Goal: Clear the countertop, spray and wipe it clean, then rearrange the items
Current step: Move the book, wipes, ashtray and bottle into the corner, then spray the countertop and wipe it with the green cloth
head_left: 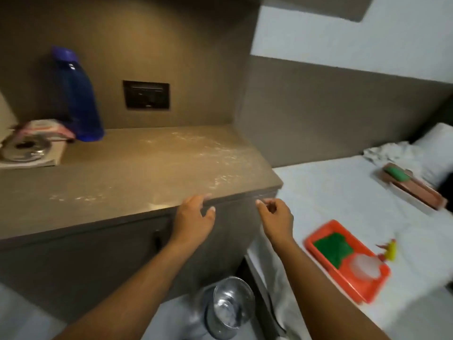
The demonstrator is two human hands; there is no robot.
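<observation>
A dark switch panel point(146, 94) was set in the brown wall point(171, 45). To the right lay a bed point(331, 204) with white sheet, a pillow point(436, 146) and crumpled white cloth point(384, 152) at its far end.

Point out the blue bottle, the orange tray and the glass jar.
blue bottle point(78, 99): head view, mid body.
orange tray point(360, 288): head view, bare floor near its front rim.
glass jar point(230, 307): head view, open mouth.
</observation>
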